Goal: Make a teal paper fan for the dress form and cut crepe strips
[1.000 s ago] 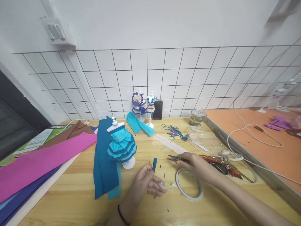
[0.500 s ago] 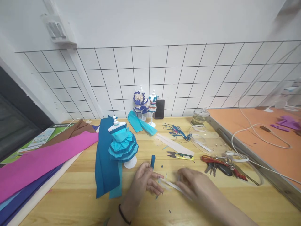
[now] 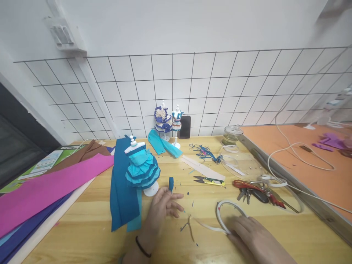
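Observation:
Between the thumb and forefinger of my left hand (image 3: 164, 203) is a small folded piece of dark blue crepe paper (image 3: 171, 184), with the other fingers spread. A roll of narrow white tape (image 3: 219, 212) is at the lower right, its near side gripped by my right hand (image 3: 249, 231), whose fingertips are partly hidden. From the roll a loose tape end (image 3: 207, 226) runs left towards my left hand. Just behind my left hand stands a mini dress form (image 3: 143, 165) in a ruffled turquoise and blue paper dress.
Thread snips (image 3: 209, 180) lie by a pale paper strip (image 3: 202, 167). Keys (image 3: 257, 194), blue scraps (image 3: 206, 154) and a glass jar (image 3: 231, 135) are to the right. Crepe sheets (image 3: 55, 183) cover the left side. Two dressed forms (image 3: 176, 124) and a phone (image 3: 185, 127) stand by the wall.
My right hand has moved right and down, away from my left hand, and the tape roll now shows clearly. My left hand still pinches the blue piece, slightly further left in view.

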A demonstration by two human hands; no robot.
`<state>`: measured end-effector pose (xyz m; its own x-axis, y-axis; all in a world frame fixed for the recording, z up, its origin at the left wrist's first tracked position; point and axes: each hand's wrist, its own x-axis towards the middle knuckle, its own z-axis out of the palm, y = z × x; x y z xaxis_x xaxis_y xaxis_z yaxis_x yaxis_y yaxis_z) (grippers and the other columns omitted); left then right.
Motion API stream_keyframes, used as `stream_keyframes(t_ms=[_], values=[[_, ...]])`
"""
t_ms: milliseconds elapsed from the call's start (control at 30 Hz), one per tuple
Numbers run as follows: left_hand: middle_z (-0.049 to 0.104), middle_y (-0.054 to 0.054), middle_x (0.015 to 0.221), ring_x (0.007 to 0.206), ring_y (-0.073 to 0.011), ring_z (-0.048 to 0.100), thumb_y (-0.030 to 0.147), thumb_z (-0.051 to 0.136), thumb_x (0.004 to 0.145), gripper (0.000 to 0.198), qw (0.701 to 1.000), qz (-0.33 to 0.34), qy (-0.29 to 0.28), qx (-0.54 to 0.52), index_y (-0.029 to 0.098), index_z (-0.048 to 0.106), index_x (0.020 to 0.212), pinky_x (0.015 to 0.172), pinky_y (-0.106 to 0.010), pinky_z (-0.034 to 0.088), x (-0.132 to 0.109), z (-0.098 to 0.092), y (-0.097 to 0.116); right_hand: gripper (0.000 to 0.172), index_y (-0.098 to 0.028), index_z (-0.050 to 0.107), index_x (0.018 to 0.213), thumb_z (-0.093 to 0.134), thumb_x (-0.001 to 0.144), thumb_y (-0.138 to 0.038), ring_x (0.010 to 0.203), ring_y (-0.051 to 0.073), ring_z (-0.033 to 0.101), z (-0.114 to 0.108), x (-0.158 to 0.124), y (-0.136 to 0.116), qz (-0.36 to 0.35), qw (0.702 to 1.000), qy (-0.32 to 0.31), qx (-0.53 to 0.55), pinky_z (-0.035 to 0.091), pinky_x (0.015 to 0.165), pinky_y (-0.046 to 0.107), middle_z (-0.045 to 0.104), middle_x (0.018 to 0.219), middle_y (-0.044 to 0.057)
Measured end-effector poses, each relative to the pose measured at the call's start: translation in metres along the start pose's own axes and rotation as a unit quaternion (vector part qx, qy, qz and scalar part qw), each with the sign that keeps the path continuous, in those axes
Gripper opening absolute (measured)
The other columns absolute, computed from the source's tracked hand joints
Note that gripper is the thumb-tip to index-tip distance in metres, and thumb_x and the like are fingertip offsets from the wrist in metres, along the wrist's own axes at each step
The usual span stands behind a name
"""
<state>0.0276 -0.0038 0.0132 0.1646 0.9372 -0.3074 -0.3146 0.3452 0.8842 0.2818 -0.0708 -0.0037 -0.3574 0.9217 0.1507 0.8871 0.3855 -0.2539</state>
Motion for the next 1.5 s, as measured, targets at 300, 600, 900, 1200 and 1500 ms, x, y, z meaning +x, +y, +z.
stream_keyframes(t_ms=[300, 600, 900, 1200, 1500], values=[[0.065, -0.005, 0.075, 0.051, -0.0086, 0.057, 0.034, 0.066, 0.072, 0.024, 0.989, -0.028, -0.122, -0.073, 0.013, 0.055, 0.077, 0.041, -0.017, 0.042, -0.006, 0.006, -0.006, 0.026, -0.023, 0.062, 0.081, 0.038, 0.089, -0.030, 0.077, 0.020, 0.058, -0.035, 0.033, -0.037, 0.027, 0.983, -0.006, 0.182, 0.045, 0.069, 0.031, 0.063, 0.079, 0.005], [0.058, 0.000, 0.060, 0.050, -0.0050, 0.049, 0.026, 0.072, 0.067, 0.017, 0.987, -0.019, -0.101, -0.121, 0.011, 0.064, 0.071, 0.044, -0.015, 0.037, -0.004, 0.000, -0.009, 0.023, -0.019, 0.067, 0.081, 0.053, 0.081, -0.037, 0.067, 0.017, 0.056, -0.007, 0.082, -0.091, 0.098, 0.904, 0.055, 0.413, 0.043, 0.060, 0.026, 0.063, 0.073, 0.004], [0.056, 0.000, 0.050, 0.042, -0.0055, 0.046, 0.036, 0.077, 0.057, 0.030, 0.978, -0.069, -0.142, -0.138, 0.011, 0.062, 0.057, 0.039, -0.016, 0.033, -0.005, -0.001, -0.009, 0.024, -0.015, 0.061, 0.073, 0.069, 0.070, -0.038, 0.054, 0.017, 0.062, -0.002, 0.092, -0.088, 0.106, 0.653, -0.064, 0.747, 0.047, 0.059, 0.030, 0.065, 0.057, 0.002], [0.056, 0.000, 0.050, 0.040, -0.0057, 0.047, 0.044, 0.077, 0.054, 0.039, 0.964, -0.092, -0.232, -0.095, 0.010, 0.063, 0.069, 0.037, -0.016, 0.036, -0.007, -0.002, -0.010, 0.021, -0.011, 0.069, 0.085, 0.066, 0.074, -0.029, 0.061, 0.017, 0.065, -0.014, 0.088, -0.088, 0.037, 0.605, -0.139, 0.783, 0.047, 0.063, 0.029, 0.069, 0.067, 0.006], [0.059, -0.003, 0.053, 0.042, -0.0071, 0.052, 0.053, 0.074, 0.052, 0.048, 0.941, -0.126, -0.312, -0.026, 0.009, 0.060, 0.067, 0.041, -0.017, 0.040, -0.011, -0.005, -0.007, 0.017, -0.009, 0.068, 0.070, 0.073, 0.063, -0.024, 0.058, 0.018, 0.066, -0.002, 0.082, -0.081, 0.040, 0.592, -0.190, 0.782, 0.049, 0.056, 0.026, 0.068, 0.062, 0.007]])
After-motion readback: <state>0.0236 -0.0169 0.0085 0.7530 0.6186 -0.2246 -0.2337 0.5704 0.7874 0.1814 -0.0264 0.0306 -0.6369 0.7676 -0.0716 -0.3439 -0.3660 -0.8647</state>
